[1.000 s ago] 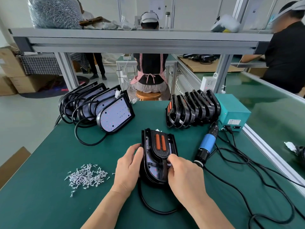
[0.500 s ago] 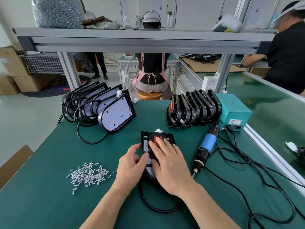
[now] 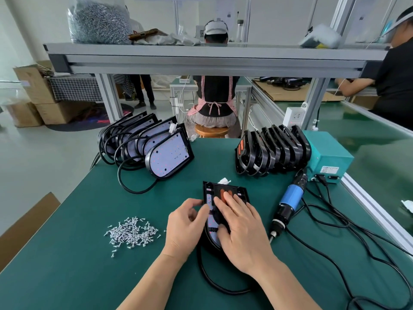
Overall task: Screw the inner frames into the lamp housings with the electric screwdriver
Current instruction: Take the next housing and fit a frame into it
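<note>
Housing point(image 3: 210, 222): flat, cabled. Right hand point(image 3: 241, 229), fingers straight, presses frame point(image 3: 232, 188) in to seat it. Left hand point(image 3: 185, 222) pinches housing's left edge, steadying. Screwdriver point(image 3: 290, 198) lies right of housing, screws point(image 3: 131, 231) left.

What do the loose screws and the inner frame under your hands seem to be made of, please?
The screws look like plated metal: silvery with small glints. The inner frame looks like moulded plastic: matte black, thin ribs, though unconfirmed.
</note>
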The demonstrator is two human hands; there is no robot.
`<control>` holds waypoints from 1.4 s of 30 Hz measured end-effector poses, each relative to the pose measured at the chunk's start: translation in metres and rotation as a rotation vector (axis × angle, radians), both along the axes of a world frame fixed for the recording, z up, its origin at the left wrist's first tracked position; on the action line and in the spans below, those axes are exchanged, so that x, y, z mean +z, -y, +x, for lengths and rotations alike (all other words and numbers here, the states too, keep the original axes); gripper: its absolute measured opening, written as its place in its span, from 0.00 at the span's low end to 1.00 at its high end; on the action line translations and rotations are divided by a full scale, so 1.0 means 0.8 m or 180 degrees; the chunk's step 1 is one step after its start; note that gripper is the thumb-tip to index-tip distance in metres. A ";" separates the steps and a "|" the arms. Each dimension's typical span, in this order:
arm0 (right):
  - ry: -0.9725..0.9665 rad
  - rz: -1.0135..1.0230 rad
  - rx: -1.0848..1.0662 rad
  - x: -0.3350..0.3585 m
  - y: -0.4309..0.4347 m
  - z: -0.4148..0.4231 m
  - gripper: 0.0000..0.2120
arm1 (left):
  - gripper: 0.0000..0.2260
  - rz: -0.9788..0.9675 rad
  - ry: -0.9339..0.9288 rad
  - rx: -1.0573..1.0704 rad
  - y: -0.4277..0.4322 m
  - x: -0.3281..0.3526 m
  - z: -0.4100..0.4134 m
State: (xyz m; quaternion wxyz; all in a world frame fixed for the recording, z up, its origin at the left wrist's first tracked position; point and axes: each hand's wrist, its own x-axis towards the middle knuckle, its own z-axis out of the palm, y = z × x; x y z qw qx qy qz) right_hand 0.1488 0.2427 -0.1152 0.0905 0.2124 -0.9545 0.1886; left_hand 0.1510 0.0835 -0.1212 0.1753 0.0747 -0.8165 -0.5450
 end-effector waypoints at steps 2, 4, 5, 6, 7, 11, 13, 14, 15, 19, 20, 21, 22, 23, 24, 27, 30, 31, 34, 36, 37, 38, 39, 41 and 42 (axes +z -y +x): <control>0.0042 -0.0043 -0.0006 0.001 -0.001 0.001 0.30 | 0.04 -0.0366 -0.0050 0.0349 0.004 0.002 0.004; 0.0073 -0.0006 0.0010 0.004 -0.003 0.002 0.30 | 0.05 -0.0926 -0.0171 0.0674 0.017 0.009 0.011; 0.0090 0.0040 0.0024 0.006 -0.003 0.003 0.29 | 0.05 -0.1133 -0.0161 0.0708 0.030 0.013 0.012; 0.0113 0.0037 0.0054 0.008 -0.003 0.003 0.28 | 0.05 -0.1301 -0.0070 0.0648 0.046 0.018 0.013; 0.0160 -0.0068 0.0099 0.010 -0.003 0.003 0.26 | 0.06 -0.1453 0.0133 0.0535 0.064 0.022 0.014; 0.0303 -0.1413 -0.0208 0.033 -0.011 0.001 0.21 | 0.09 -0.1863 0.0963 -0.0003 0.113 0.044 0.026; -0.0017 -0.1621 -0.0796 0.042 -0.035 -0.011 0.17 | 0.07 -0.2144 0.1137 -0.0246 0.116 0.052 0.027; -0.0071 -0.1636 -0.1137 0.045 -0.052 -0.020 0.14 | 0.06 -0.2371 0.1221 -0.0340 0.115 0.054 0.026; -0.0033 -0.1609 -0.1470 0.048 -0.071 -0.029 0.12 | 0.06 -0.2592 0.1296 -0.0411 0.112 0.055 0.025; 0.0694 -0.1057 -0.2304 0.048 -0.132 -0.061 0.16 | 0.10 -0.3006 0.1444 -0.0561 0.106 0.056 0.023; 0.0902 -0.0928 -0.2357 0.046 -0.136 -0.066 0.20 | 0.11 -0.3044 0.1479 -0.0597 0.106 0.057 0.023; 0.1056 -0.0825 -0.2382 0.043 -0.135 -0.070 0.25 | 0.13 -0.3083 0.1513 -0.0635 0.106 0.057 0.022; 0.1134 -0.0735 -0.2398 0.040 -0.131 -0.072 0.29 | 0.14 -0.3109 0.1531 -0.0645 0.105 0.057 0.021; 0.1132 -0.0669 -0.2420 0.036 -0.125 -0.074 0.31 | 0.14 -0.3086 0.1479 -0.0616 0.102 0.057 0.021; 0.1078 -0.0661 -0.2467 0.032 -0.119 -0.076 0.31 | 0.14 -0.2942 0.1340 -0.0546 0.099 0.056 0.021; 0.0960 -0.0980 -0.2658 0.027 -0.113 -0.080 0.27 | 0.08 -0.1912 0.0762 -0.0170 0.086 0.049 0.020; 0.1144 -0.1797 -0.2768 0.023 -0.122 -0.079 0.24 | 0.09 -0.0902 0.0462 0.0103 0.074 0.048 0.017; 0.1256 -0.2255 -0.2737 0.022 -0.126 -0.078 0.22 | 0.11 -0.0553 0.0376 0.0127 0.070 0.050 0.015; 0.1630 -0.4124 -0.2312 0.027 -0.135 -0.072 0.13 | 0.12 0.0350 0.0193 0.0107 0.054 0.055 0.014; 0.1733 -0.5064 -0.1993 0.035 -0.134 -0.066 0.08 | 0.12 0.0626 0.0130 0.0095 0.040 0.060 0.016; 0.1726 -0.5337 -0.1851 0.040 -0.133 -0.063 0.07 | 0.11 0.0779 0.0126 0.0047 0.031 0.062 0.018; 0.1701 -0.5544 -0.1678 0.046 -0.131 -0.059 0.05 | 0.11 0.0948 0.0153 -0.0042 0.023 0.066 0.019; 0.1663 -0.5730 -0.1479 0.051 -0.129 -0.056 0.05 | 0.11 0.1120 0.0204 -0.0160 0.014 0.069 0.021; 0.1567 -0.6067 -0.1053 0.061 -0.124 -0.048 0.09 | 0.10 0.1455 0.0335 -0.0406 -0.004 0.074 0.026; 0.1507 -0.6192 -0.0826 0.067 -0.121 -0.045 0.13 | 0.10 0.1599 0.0386 -0.0513 -0.011 0.077 0.029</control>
